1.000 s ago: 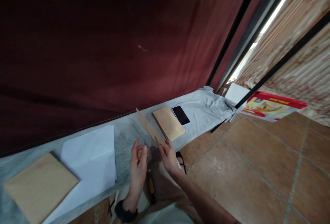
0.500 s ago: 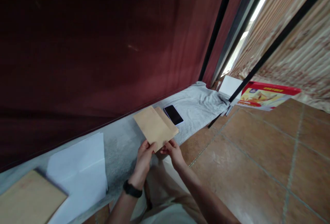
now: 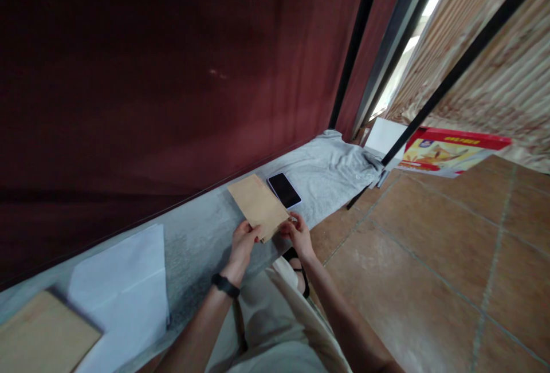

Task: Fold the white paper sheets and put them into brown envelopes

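A small stack of brown paper envelopes (image 3: 259, 201) lies slanted on the grey cloth in front of me, its edges nearly lined up. My left hand (image 3: 243, 242) pinches the near left edge, thumb on top and fingers underneath. At the near right corner, the fingers of my right hand (image 3: 298, 235) are curled and pinched against the paper edge; their tips are partly hidden. Just beyond the stack's right side, a dark-screened phone (image 3: 284, 190) rests flat on the cloth.
Grey cloth (image 3: 189, 252) covers a narrow ledge along a dark red panel (image 3: 240, 75). At left lie white paper sheets (image 3: 124, 293) and a larger brown envelope pile (image 3: 47, 336). A red-and-yellow box (image 3: 447, 152) sits on the tiled floor beyond a black pole (image 3: 451, 72).
The envelopes, fanned apart before, now overlap more evenly and lie lower against the cloth. My right hand has shifted slightly right and up along their near edge. My view has tilted a little.
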`<state>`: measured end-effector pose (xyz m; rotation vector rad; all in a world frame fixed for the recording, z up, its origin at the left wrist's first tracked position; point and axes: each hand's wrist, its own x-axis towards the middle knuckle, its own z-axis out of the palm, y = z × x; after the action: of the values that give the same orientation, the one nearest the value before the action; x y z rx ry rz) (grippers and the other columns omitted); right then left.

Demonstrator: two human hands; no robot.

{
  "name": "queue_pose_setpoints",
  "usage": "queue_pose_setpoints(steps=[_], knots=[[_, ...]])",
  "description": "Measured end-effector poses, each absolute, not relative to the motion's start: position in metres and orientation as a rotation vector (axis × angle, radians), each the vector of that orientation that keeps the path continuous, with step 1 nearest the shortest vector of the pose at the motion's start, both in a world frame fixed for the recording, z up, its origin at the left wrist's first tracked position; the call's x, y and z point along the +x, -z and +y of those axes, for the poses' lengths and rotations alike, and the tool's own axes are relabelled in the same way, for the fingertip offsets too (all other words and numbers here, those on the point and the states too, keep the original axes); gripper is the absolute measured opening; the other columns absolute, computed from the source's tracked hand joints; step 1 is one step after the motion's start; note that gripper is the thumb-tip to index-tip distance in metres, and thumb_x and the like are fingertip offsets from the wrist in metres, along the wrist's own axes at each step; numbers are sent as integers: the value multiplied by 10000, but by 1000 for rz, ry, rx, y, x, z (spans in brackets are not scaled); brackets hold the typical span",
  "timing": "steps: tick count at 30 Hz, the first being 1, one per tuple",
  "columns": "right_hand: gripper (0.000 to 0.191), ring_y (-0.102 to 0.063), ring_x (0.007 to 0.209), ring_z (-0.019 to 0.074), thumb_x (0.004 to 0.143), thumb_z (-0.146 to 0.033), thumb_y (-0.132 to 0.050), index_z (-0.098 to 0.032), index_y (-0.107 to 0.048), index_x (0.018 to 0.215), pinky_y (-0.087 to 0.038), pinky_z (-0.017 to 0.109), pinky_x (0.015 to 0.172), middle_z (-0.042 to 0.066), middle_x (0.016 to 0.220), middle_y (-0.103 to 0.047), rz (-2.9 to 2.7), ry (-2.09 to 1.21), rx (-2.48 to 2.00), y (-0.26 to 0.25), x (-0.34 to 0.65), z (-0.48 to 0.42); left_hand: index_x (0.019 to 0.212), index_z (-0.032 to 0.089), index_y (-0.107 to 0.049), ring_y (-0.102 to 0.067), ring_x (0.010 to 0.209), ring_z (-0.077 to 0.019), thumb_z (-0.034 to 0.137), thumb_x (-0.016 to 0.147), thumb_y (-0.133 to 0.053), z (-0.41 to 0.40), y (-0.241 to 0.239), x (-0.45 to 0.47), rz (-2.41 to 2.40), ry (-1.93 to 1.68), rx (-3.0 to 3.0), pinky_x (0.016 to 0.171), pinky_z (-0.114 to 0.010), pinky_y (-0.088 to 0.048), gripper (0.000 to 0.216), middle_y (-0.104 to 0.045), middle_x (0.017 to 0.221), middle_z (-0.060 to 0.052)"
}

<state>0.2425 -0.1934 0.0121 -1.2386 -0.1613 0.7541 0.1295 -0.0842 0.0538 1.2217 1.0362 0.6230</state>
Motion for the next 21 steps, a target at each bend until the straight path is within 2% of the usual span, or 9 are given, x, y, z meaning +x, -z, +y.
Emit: queue_pose_setpoints(steps=[6, 13, 21], knots=[[651, -639, 590, 149, 761, -396, -634, -186, -470, 1355, -543, 266, 538, -6, 810, -702, -155, -811, -1278, -4, 250, -197, 878, 165, -606, -554, 544, -106, 345, 564, -812, -85, -50, 131, 1090, -612, 1236, 516, -222, -380, 417, -652, 677, 23], [516, -599, 536, 138, 822, -352, -595, -176, -584, 1307, -522, 240, 470, -12, 742, -683, -322, -837, -1385, -11, 253, -199, 1174, 200, -500, -624, 607, -137, 222, 624, -777, -82, -43, 134, 1152, -657, 1299, 610, -248, -459, 617, -636, 679, 63], [505, -588, 557, 131, 838, -323, -561, -192, -601, 1325, -522, 228, 471, -20, 749, -662, -396, -819, -1458, -15, 252, -200, 1093, 192, -602, -608, 578, -166, 216, 665, -735, -78, -42, 131, 1190, -555, 1608, 610, -269, -424, 449, -613, 615, 58]])
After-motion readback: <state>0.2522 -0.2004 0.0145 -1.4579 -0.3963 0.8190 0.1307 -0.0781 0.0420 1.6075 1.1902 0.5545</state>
